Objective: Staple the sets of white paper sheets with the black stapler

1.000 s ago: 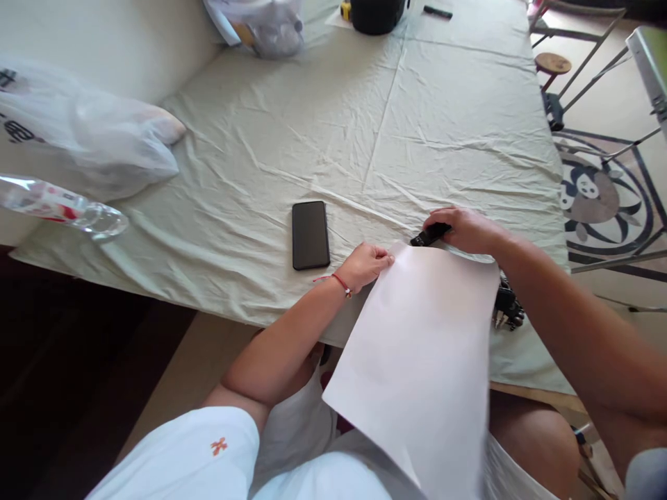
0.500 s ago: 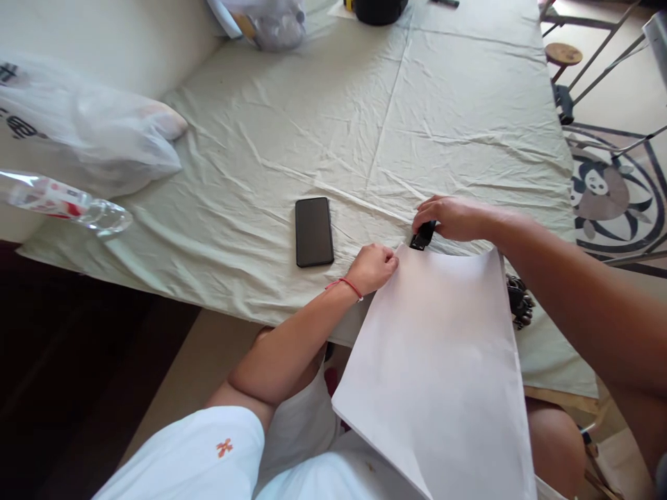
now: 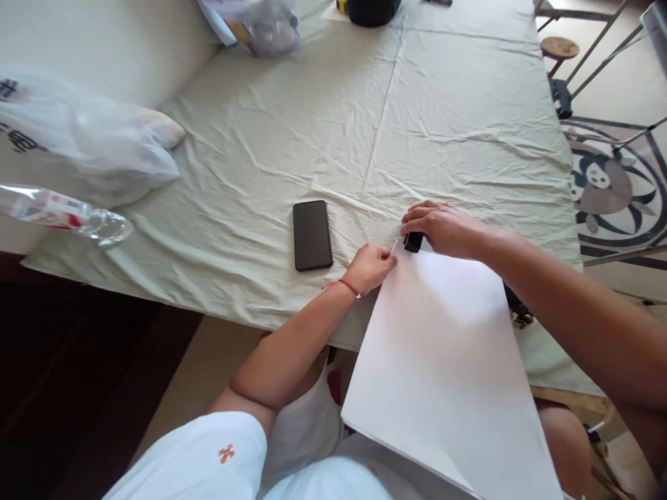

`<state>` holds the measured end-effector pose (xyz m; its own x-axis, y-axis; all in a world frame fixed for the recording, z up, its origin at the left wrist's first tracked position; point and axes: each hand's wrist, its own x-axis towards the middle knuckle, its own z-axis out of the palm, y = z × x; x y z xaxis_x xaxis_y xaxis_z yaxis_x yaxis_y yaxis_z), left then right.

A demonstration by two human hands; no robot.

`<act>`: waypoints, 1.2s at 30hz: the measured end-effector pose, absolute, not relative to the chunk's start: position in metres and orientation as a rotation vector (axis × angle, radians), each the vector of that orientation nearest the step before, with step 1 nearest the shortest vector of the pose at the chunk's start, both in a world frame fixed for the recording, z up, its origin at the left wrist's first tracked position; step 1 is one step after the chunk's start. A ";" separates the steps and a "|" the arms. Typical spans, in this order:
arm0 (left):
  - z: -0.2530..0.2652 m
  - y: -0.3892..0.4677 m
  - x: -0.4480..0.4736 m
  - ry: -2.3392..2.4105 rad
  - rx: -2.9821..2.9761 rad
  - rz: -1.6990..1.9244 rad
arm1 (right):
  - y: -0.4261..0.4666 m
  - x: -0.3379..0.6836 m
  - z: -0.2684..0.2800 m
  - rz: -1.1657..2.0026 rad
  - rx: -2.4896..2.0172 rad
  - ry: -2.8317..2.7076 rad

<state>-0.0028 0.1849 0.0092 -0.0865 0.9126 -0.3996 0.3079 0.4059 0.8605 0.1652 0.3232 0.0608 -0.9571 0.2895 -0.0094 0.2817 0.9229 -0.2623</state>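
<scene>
A stack of large white paper sheets (image 3: 442,368) hangs from the table's near edge over my lap. My left hand (image 3: 369,268) is closed, pinching the upper left corner of the sheets between thumb and fingers. At the top edge, my right hand (image 3: 440,226) grips a black stapler (image 3: 414,242), whose front end lies over the paper near that corner. Most of the stapler is hidden under my right fingers. To the left of my left hand lies a black smartphone (image 3: 313,235), screen dark.
A pale green cloth (image 3: 250,229) covers the table in wrinkles. On the left are a plastic bottle (image 3: 67,214) and a white plastic bag (image 3: 104,149). Farther back stand another filled bag (image 3: 268,31) and a black round object (image 3: 372,10). A wooden stool (image 3: 560,48) is beyond the right edge.
My right hand has moved the stapler slightly left and onto the paper's top edge. The sheets now lie flatter, their top edge less curled. My left hand keeps its pinch.
</scene>
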 end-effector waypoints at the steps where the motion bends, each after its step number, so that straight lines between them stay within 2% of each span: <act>1: 0.009 0.185 -0.002 1.624 1.081 0.737 | 0.318 0.166 0.060 0.393 -0.532 -3.022; 3: 0.008 0.185 -0.001 1.625 1.068 0.755 | 0.309 0.168 0.056 0.413 -0.673 -2.952; 8: 0.008 0.185 -0.001 1.617 1.051 0.776 | 0.300 0.168 0.044 0.758 -1.033 -2.575; 10: 0.007 0.185 -0.001 1.612 1.049 0.772 | 0.303 0.165 0.039 0.793 -1.166 -2.460; 24: 0.011 0.185 -0.001 1.610 1.095 0.644 | 0.297 0.126 0.010 0.564 -1.417 -2.503; 36: 0.014 0.185 -0.001 1.545 1.057 0.634 | 0.289 0.127 0.008 0.528 -1.354 -2.469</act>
<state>-0.0012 0.1845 0.0143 0.0041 0.8778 -0.4791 0.2885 0.4577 0.8410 0.1273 0.2893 0.0082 -0.5239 0.8494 0.0640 0.7488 0.4951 -0.4407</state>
